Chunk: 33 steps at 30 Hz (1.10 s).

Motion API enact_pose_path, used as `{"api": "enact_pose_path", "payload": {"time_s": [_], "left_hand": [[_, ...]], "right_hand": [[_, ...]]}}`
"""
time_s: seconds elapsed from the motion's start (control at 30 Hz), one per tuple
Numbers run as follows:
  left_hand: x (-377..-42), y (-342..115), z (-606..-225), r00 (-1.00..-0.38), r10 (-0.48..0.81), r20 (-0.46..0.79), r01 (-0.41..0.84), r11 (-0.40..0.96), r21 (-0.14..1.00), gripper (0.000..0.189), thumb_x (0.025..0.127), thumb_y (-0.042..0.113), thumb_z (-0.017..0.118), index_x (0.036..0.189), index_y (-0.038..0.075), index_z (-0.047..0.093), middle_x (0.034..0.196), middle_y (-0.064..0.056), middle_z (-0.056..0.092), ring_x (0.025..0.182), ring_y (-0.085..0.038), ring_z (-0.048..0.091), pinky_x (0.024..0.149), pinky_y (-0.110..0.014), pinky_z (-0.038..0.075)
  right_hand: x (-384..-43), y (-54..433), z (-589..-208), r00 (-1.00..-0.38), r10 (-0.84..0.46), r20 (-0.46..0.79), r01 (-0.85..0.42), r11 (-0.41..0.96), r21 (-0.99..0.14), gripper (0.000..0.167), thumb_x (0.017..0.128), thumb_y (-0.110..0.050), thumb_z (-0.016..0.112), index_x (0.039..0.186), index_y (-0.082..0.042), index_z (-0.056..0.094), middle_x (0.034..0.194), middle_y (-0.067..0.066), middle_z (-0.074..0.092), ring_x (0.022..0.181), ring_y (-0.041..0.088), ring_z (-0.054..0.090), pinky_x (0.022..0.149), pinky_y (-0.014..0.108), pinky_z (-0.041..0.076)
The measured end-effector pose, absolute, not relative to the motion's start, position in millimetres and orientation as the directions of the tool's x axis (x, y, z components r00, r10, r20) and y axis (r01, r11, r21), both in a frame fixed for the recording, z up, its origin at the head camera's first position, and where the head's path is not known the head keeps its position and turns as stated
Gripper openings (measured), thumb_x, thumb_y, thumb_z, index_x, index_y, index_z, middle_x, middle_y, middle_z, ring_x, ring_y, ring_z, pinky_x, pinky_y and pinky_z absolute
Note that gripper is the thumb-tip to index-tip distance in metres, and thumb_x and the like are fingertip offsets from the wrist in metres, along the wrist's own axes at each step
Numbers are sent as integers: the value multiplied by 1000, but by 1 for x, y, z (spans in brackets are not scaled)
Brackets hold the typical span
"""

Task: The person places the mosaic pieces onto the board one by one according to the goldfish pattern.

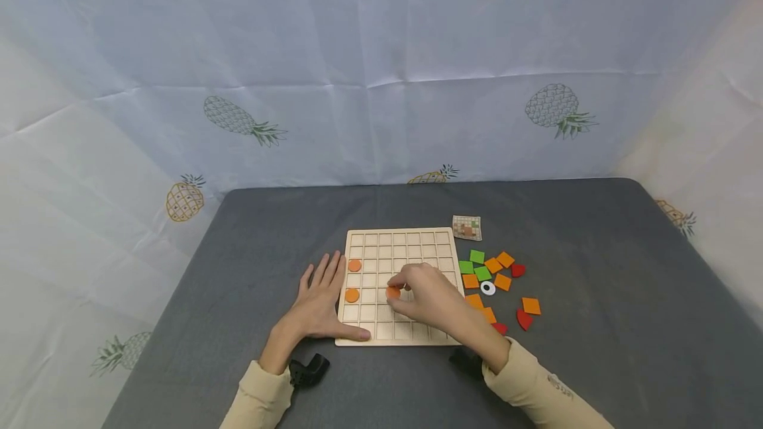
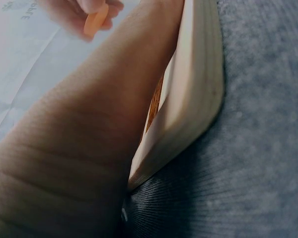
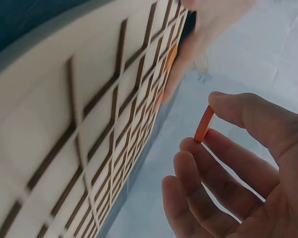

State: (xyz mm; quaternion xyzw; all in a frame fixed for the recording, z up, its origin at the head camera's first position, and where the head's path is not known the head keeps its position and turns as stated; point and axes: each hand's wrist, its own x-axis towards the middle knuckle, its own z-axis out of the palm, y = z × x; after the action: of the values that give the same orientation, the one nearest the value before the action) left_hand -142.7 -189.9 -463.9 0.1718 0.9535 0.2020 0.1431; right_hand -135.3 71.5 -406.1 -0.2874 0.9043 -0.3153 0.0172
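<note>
A light wooden grid board (image 1: 417, 333) lies on the dark grey table. Two orange discs sit in its left part, an upper disc (image 1: 354, 265) and a lower disc (image 1: 352, 295). My left hand (image 1: 322, 303) rests along the board's left edge, fingers spread and thumb across the near corner. Over the board's middle, my right hand (image 1: 426, 293) pinches a third orange disc (image 3: 205, 123) between thumb and fingertips. In the right wrist view that disc is edge-on and apart from the board. The left wrist view shows mostly the left forearm and the board's thick edge (image 2: 188, 99).
Right of the board lie several orange squares (image 1: 531, 306), green squares (image 1: 477, 256), red pieces (image 1: 524, 320) and a white ring (image 1: 487, 288) with a dark centre. A small patterned card (image 1: 467, 228) lies by the far right corner. A pineapple-print curtain (image 1: 387, 131) stands behind the table.
</note>
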Motion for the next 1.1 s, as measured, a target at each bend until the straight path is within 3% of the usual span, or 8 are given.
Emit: {"api": "enact_pose_path", "payload": {"time_s": [0.27,0.47,0.77,0.9,1.1], "left_hand": [[-144,-190,-465,-894,402,-198,288,854,432,151,71,69,89,173,-2,4,183,-25,0,170,-50,1,132,-75,2],[-144,-193,-468,-891,410,-193,300,853,427,152,71,73,87,174,-1,2,183,-25,-1,170,-50,0,132,-75,2],[-143,-192,-468,-894,410,-181,299,846,441,152,71,71,88,174,-1,3,183,-25,-1,170,-50,0,132,-76,3],[-143,-192,-468,-896,404,-183,291,847,445,152,70,70,89,174,-1,3,183,-25,-1,171,-49,0,132,-75,3],[-143,-192,-468,-896,405,-181,292,846,445,151,71,70,88,173,-2,4,183,-25,-1,171,-50,0,132,-76,3]], "right_hand": [[-137,51,-411,-800,-582,148,-539,587,-604,10,91,-2,80,99,-1,85,92,9,83,72,14,67,65,19,51],[-138,41,-416,-791,-597,136,-539,575,-616,13,91,-4,82,102,1,86,96,11,84,77,14,72,68,20,55],[-138,28,-425,-787,-612,78,-510,574,-640,10,87,0,80,94,1,85,86,9,80,60,2,43,52,16,35],[-138,26,-428,-780,-621,77,-521,576,-630,8,86,0,80,92,1,85,81,8,78,57,1,40,51,15,31],[-139,25,-432,-778,-621,93,-542,589,-600,8,87,-2,84,94,1,86,90,12,82,62,2,44,53,16,36]]}}
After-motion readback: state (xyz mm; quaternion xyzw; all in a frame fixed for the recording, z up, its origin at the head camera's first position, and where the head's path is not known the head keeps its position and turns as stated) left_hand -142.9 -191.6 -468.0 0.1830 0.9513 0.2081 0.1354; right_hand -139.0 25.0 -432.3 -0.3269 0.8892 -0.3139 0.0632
